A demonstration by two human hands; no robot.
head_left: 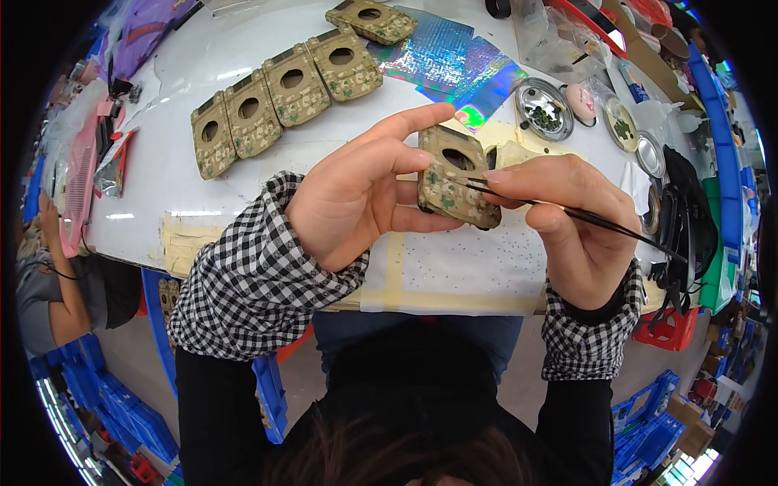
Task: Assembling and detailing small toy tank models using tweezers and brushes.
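My left hand (344, 190) holds a camouflage model-vehicle hull (444, 190), tan with green and brown blotches and a dark round hole in its top. Fingers grip it from the left side and below, and the index finger reaches past its upper corner. In my right hand (579, 194) is a pair of thin black tweezers (596, 220), pinched between thumb and fingers. Their tips touch or hover just over the hull's surface below the hole; whether they grip a tiny piece is too small to tell. A white sheet (462, 275) scattered with dark specks lies beneath my hands.
Several similar hulls (290, 79) stand in a slanted row at the far left, with one more (371, 20) behind. Shiny holographic sheets (429, 55) lie beyond my hands. Right of them sit a round tin (559, 130) of dark green bits and black straps (685, 211). Another person's arm (69, 304) shows far left.
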